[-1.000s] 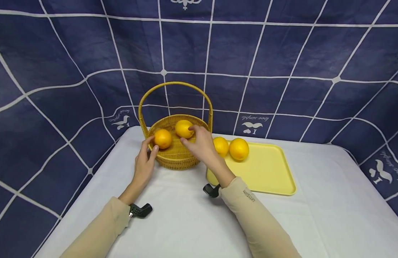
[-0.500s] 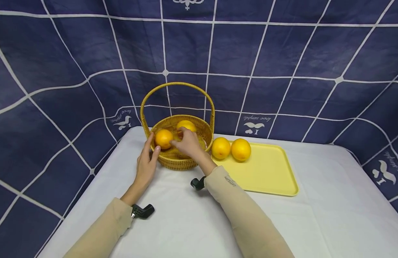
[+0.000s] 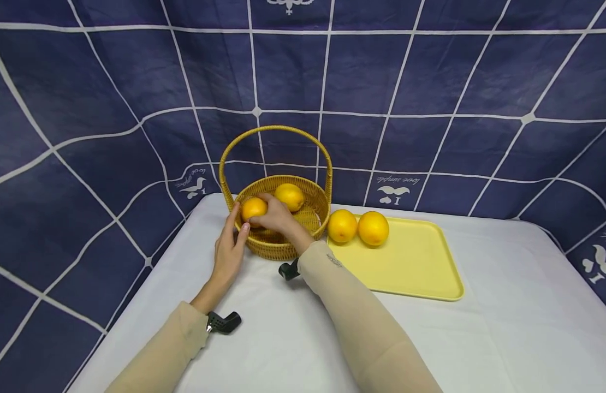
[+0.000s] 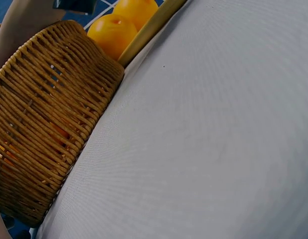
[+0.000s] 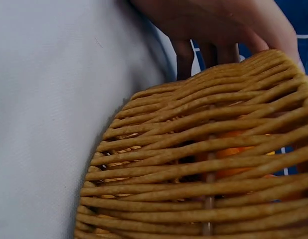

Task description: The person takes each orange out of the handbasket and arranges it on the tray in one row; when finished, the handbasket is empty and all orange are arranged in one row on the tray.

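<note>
In the head view my left hand (image 3: 229,248) holds the left side of a woven basket (image 3: 275,251), thumb at the front rim and fingers round the outer wall. My right hand (image 3: 277,214) reaches inside the basket over its front right rim. It grips an orange (image 3: 254,208) at the left, thumb in front and fingers behind. A second orange fruit (image 3: 290,196), slightly longer in shape, lies at the back of the basket. Through the weave in the right wrist view, orange colour shows inside the basket (image 5: 194,149).
To the basket's right lies a yellow tray (image 3: 411,262) with two oranges (image 3: 373,228) at its left end. The basket's tall arched handle (image 3: 275,128) stands upright over the opening. A blue checked cloth (image 3: 431,71) hangs behind the white-covered table (image 3: 509,327).
My right hand has let go of the back fruit and moved left to the orange at the left, which it now grips. My left hand has stayed on the basket.
</note>
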The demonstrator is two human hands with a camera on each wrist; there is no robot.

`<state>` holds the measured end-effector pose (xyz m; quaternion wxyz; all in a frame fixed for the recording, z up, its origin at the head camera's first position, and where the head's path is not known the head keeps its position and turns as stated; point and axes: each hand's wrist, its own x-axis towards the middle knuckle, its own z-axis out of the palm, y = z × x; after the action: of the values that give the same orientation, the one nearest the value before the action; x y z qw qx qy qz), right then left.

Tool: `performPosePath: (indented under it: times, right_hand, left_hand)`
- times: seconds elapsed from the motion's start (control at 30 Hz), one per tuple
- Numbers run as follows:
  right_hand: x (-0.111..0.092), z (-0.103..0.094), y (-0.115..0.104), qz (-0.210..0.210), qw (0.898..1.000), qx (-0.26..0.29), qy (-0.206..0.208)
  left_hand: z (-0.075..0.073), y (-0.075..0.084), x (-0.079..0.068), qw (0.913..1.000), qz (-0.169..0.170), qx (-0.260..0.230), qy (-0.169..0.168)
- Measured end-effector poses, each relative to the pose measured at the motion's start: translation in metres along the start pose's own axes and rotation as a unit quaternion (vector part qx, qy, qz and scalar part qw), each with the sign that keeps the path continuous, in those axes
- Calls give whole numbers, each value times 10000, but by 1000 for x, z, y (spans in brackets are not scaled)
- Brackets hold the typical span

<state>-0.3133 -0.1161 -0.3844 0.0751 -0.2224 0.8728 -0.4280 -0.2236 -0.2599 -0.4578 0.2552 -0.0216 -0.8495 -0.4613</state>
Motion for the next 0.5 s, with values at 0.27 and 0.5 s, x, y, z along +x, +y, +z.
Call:
performPosePath:
  times: [0.27,0.5]
  right_hand:
    - [-1,-2,2,5,9997,140,193]
    - [-4,-6,-2,162,9991,-345,183]
  left_hand:
    - [3,2,-1,10000,-9,5,29]
    - [1,2,0,10000,1,96,22]
